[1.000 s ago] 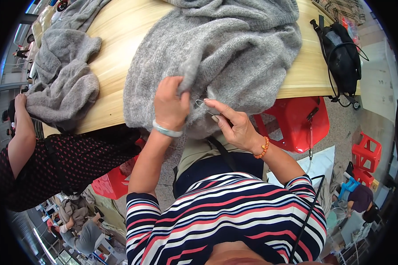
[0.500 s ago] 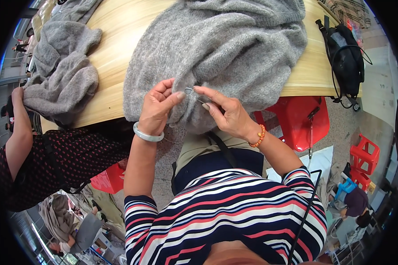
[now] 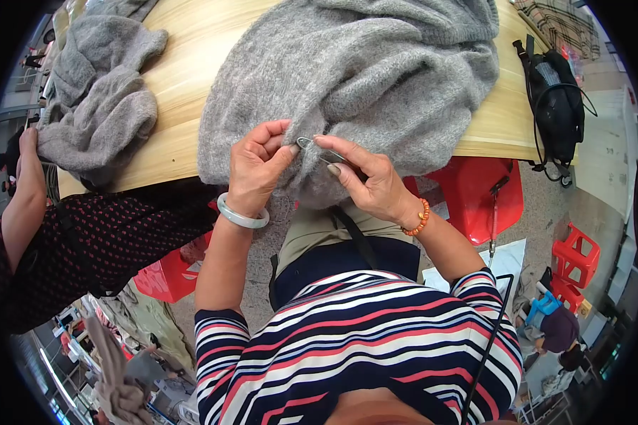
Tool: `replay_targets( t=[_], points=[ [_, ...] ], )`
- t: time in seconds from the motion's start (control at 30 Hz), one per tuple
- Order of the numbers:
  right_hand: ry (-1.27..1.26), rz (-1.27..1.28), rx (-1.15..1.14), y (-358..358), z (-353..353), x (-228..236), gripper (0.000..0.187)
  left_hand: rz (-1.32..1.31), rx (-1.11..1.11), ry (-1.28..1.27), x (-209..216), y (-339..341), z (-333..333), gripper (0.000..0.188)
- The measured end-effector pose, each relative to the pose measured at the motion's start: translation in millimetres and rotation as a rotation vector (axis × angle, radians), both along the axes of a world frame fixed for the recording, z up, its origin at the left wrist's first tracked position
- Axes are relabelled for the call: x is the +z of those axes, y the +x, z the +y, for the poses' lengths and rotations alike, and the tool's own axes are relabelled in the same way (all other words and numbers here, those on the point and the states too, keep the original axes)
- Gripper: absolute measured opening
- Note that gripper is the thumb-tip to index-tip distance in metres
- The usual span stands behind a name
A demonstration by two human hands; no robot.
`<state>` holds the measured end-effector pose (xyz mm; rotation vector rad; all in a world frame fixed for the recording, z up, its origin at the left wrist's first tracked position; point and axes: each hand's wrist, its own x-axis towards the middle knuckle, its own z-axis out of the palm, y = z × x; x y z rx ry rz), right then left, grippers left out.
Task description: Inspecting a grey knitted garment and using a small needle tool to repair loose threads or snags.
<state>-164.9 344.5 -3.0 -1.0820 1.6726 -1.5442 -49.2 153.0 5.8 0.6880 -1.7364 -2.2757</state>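
Note:
A large grey knitted sweater [image 3: 376, 78] lies on a light wooden table [image 3: 191, 64] and hangs over its near edge. My left hand [image 3: 259, 166], with a pale bangle at the wrist, pinches the sweater's hanging edge. My right hand [image 3: 365, 180], wearing an orange bead bracelet, holds a small metal tool [image 3: 315, 147] between thumb and forefinger. The tool's tip touches the knit right beside my left thumb.
A second grey sweater [image 3: 99, 106] lies bunched at the table's left, where a co-worker in a dark dotted sleeve [image 3: 85, 241] reaches for it. A black bag [image 3: 556, 106] hangs at the table's right edge. Red plastic stools [image 3: 475, 191] stand below.
My hands have drawn closer together on the sweater's edge, and the left hand now pinches the knit with fingers curled. The co-worker's grey sweater has shifted slightly.

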Motion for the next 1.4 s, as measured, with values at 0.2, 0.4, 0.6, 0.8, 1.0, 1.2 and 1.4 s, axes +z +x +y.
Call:
replay_targets(
  t=[0.2,0.4,0.6,0.8,1.0,1.2,1.4],
  points=[
    [-0.024,0.091,-0.04,-0.6,-2.6,-5.5,0.049,-0.003,-0.04,-0.076,10.3,-4.6,0.5,0.041],
    [0.238,0.45,-0.009,-3.7,3.4,10.2,0.051,-0.09,-0.086,-0.038,27.3,-9.1,0.4,0.045],
    [0.009,0.178,-0.032,-8.2,4.7,0.6,0.05,-0.119,-0.075,0.001,28.4,-11.8,1.5,0.049],
    [-0.045,0.048,-0.056,0.0,12.2,1.3,0.047,-0.119,-0.069,-0.059,17.9,-8.4,-8.4,0.045],
    [0.032,0.081,-0.011,1.7,11.8,4.4,0.047,-0.093,-0.069,-0.073,24.1,-9.6,-4.5,0.043],
    [-0.072,0.209,-0.093,-0.8,2.1,0.5,0.048,-0.018,-0.033,0.006,19.7,-12.0,-1.4,0.04],
    [0.072,0.777,-0.149,-5.7,3.2,0.4,0.058,0.017,0.004,0.054,8.7,-11.0,-2.9,0.038]
  ],
)
